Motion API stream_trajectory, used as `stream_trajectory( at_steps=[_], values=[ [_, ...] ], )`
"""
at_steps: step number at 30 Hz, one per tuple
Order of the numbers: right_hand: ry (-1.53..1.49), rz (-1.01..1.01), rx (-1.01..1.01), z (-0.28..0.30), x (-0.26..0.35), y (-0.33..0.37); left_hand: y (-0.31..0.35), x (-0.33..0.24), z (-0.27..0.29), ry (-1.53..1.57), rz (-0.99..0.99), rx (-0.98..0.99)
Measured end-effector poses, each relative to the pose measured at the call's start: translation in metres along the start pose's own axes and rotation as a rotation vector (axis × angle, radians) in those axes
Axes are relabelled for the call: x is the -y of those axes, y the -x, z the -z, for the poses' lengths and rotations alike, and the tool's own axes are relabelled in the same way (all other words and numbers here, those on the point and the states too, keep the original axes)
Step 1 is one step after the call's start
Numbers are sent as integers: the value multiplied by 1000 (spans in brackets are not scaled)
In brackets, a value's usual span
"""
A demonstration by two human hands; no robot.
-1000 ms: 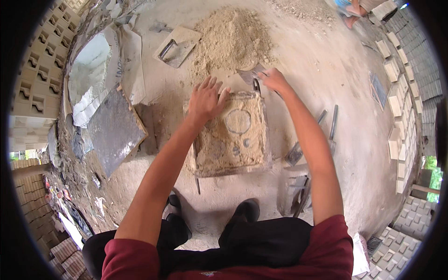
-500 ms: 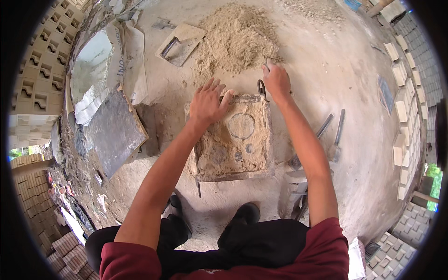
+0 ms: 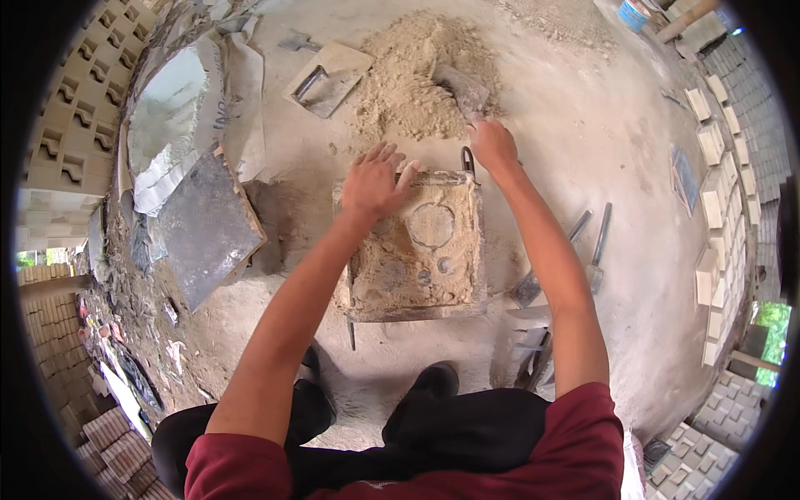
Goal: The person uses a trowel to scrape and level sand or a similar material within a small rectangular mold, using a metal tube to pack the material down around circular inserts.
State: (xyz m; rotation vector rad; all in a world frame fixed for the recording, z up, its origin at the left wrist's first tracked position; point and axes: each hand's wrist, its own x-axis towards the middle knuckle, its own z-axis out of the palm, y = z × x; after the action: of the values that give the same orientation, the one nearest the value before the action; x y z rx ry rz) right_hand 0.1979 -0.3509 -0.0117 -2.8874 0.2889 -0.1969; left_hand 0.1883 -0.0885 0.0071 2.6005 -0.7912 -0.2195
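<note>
In front of me lies a square metal mould [image 3: 421, 315], spread inside with sandy tan mix [image 3: 400, 283]. A large circle and several smaller round shapes show in its surface. At its far left corner my left hand [image 3: 373, 182] rests open, fingers stretched out. Beyond the far right corner, my right hand [image 3: 493, 146] is closed round the handle of a trowel [image 3: 463, 90]. The trowel's flat grey blade lies against the right side of a heap of sandy mix [image 3: 404, 62]; whether it carries any mix is hard to tell.
A plastering float [image 3: 332, 77] lies left of the heap. Farther left are a torn sack of white powder [image 3: 167, 117] and a tilted dark board [image 3: 208, 229]. Two flat-bladed tools [image 3: 598, 250] rest beyond my right forearm. Stacked pale blocks [image 3: 715, 192] line the right side.
The trowel blade, hidden at the heap before, now shows plainly on its right side. My right hand has turned slightly; my left hand stays on the mould's corner.
</note>
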Motion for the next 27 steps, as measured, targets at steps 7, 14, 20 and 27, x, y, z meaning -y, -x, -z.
stream_trajectory(
  at_steps=[7,14,20,27],
  values=[
    [133,33,-43,-4,-40,-10,-4,-4,-5,20,-24,-68],
    [34,-93,-43,-1,-23,-4,-1,5,-3,-32,-28,-68],
    [-273,-297,-168,4,-7,3,2,11,-1,13,-15,-53],
    [-402,-212,-172,-19,-19,-20,0,0,-1,33,-31,-28]
  ],
)
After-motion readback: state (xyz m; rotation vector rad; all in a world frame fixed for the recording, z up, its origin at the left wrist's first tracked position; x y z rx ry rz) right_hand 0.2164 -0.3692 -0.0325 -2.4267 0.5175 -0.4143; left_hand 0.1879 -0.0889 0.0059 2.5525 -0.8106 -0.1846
